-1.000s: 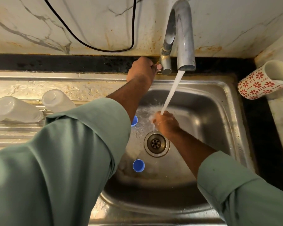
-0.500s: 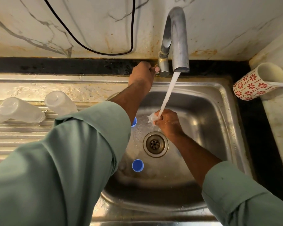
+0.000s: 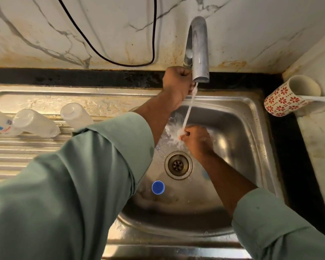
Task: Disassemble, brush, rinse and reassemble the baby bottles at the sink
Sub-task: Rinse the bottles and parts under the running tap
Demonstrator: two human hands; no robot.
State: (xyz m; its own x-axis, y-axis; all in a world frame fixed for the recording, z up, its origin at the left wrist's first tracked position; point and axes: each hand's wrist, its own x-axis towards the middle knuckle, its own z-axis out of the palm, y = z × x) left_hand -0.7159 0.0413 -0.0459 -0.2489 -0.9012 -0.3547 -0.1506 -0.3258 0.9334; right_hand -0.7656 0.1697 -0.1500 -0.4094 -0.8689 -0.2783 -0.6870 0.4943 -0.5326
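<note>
My left hand [image 3: 176, 85] grips the tap handle at the base of the steel faucet [image 3: 198, 51]. A thin stream of water falls from the spout onto my right hand [image 3: 197, 140], which holds a small clear part under it; splashing hides most of that part. A blue cap [image 3: 158, 187] lies on the sink [image 3: 251, 147] floor, left of the drain [image 3: 178, 165]. Three clear bottle bodies [image 3: 36, 122] lie on their sides on the ribbed drainboard [image 3: 17, 152] at the left.
A white mug with red flowers [image 3: 289, 98] lies tilted on the counter at the right, a white handle sticking out of it. A black cable [image 3: 120, 62] hangs along the marble wall behind the faucet. My left sleeve covers much of the drainboard.
The water stream has thinned. My left hand stays on the tap handle and my right hand stays under the water. A second blue piece by my left arm is now hidden.
</note>
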